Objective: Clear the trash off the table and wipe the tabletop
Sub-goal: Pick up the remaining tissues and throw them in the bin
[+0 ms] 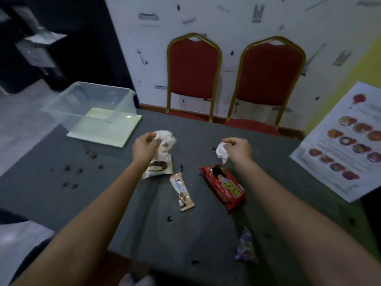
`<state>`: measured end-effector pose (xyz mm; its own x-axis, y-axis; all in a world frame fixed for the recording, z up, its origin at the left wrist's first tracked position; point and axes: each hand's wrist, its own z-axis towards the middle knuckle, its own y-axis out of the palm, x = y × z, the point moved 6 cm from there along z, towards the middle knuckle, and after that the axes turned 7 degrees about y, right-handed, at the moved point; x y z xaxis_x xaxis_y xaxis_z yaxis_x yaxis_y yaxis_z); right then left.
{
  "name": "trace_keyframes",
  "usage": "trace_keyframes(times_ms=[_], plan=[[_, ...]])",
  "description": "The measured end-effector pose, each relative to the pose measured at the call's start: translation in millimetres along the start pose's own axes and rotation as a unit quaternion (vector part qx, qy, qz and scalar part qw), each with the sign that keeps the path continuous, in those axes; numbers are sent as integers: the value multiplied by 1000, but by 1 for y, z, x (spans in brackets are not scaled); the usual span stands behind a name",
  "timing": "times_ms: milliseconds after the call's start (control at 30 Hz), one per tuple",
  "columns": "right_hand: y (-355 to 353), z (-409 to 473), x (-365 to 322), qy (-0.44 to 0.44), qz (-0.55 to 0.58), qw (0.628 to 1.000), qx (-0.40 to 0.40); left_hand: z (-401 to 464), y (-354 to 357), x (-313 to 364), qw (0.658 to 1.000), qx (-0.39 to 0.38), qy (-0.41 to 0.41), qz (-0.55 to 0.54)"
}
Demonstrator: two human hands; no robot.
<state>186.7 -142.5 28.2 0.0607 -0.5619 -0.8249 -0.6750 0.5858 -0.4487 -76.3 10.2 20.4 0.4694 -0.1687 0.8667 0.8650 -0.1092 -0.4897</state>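
Observation:
My left hand [144,149] grips a crumpled white tissue [166,139] above the grey tabletop [92,203], over a beige snack wrapper [159,169]. My right hand [239,150] pinches a second crumpled white tissue [222,154] above a red snack packet [226,187]. A narrow brown-and-white wrapper [182,191] lies between the two hands, nearer to me. A purple wrapper [246,247] lies near the table's front edge. Dark crumbs [79,171] are scattered on the left part of the table.
A clear plastic bin [90,105] stands on a pale tray at the table's far left corner. A printed food sheet [348,141] lies at the right edge. Two red chairs [193,77] with gold frames stand behind the table against a white wall.

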Motion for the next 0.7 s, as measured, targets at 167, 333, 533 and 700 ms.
trace_keyframes(times_ms=[167, 333, 533, 700], plan=[[108, -48, -56, -39, -6, 994, -105, -31, -127, -91, 982, 146, -108, -51], [222, -120, -101, -63, 0, 978, -201, -83, -233, -154, 938, 276, -188, -94], [380, -225, -114, -155, -134, 923, -326, -177, -322, -272, 814, 418, -352, -195], [500, -295, -72, -153, -210, 883, -391, -223, -339, -382, 744, 417, -470, -230]])
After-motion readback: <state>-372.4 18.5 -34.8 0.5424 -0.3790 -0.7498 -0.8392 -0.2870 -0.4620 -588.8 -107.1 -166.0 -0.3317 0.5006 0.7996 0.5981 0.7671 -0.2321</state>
